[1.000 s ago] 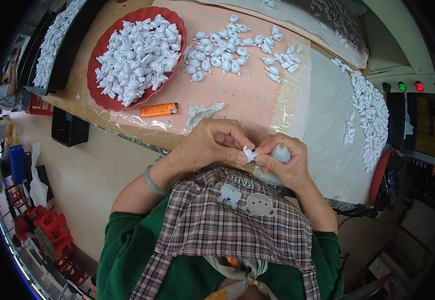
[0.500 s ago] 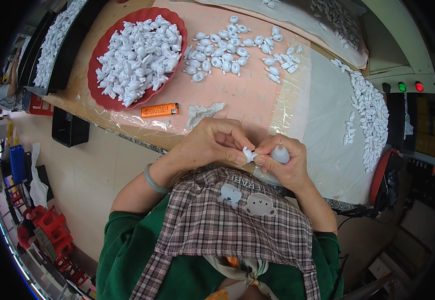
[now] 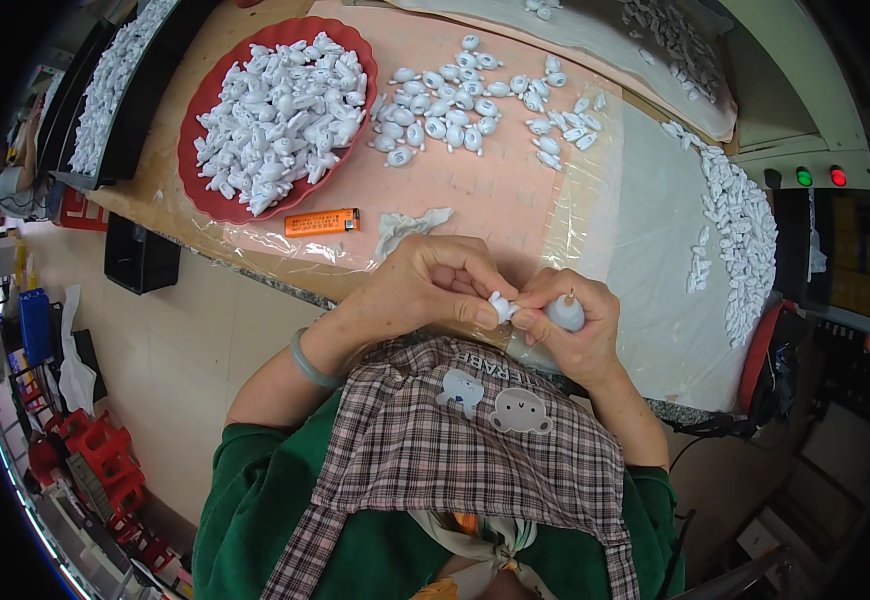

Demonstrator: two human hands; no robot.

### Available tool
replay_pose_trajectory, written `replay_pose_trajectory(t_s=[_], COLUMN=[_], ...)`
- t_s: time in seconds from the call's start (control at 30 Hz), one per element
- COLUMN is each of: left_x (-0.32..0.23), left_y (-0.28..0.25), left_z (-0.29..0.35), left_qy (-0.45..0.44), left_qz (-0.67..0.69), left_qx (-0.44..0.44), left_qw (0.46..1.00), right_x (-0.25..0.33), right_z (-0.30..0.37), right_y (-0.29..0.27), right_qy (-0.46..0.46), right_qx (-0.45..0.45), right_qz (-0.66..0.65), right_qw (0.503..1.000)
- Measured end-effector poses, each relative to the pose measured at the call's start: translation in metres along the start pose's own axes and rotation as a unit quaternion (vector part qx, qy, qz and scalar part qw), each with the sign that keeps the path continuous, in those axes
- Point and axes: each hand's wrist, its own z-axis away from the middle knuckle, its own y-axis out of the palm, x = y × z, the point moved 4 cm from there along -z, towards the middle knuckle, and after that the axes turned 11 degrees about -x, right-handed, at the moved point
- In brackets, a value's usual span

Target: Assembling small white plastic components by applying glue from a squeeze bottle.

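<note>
Pinching a small white figure [image 3: 501,307] near the frame's centre, the left hand [image 3: 440,285] keeps a closed grip. The right hand [image 3: 592,325] nips its other end, a grey bottle [image 3: 564,315] tucked in its grip.

white piece [image 3: 501,309]: smooth plastic | bottle [image 3: 565,314]: cloudy plastic | far-left bowl [image 3: 190,150]: glossy plastic | lighter [image 3: 313,222]: shiny plastic | crumpled tissue [image 3: 407,229]: matt paper | near apron [image 3: 455,465]: woven cloth

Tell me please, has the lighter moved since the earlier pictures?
No. Judged against the bowl, the lighter lies in the same place, near its lower rim.
</note>
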Motion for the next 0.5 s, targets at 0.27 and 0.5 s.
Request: replay_pose_trajectory(t_s=[0.27, 0.5], left_x=[0.000, 0.001], left_y=[0.001, 0.002], left_z=[-0.001, 0.000], left_qy=[0.033, 0.059], left_qz=[0.005, -0.014], left_qx=[-0.021, -0.008], left_qw=[0.999, 0.998], right_x=[0.026, 0.027], right_z=[0.005, 0.010], right_y=[0.005, 0.012], right_qy=[-0.273, -0.339], right_qx=[-0.051, -0.042], right_qz=[0.225, 0.297], right_qw=[0.934, 0.892])
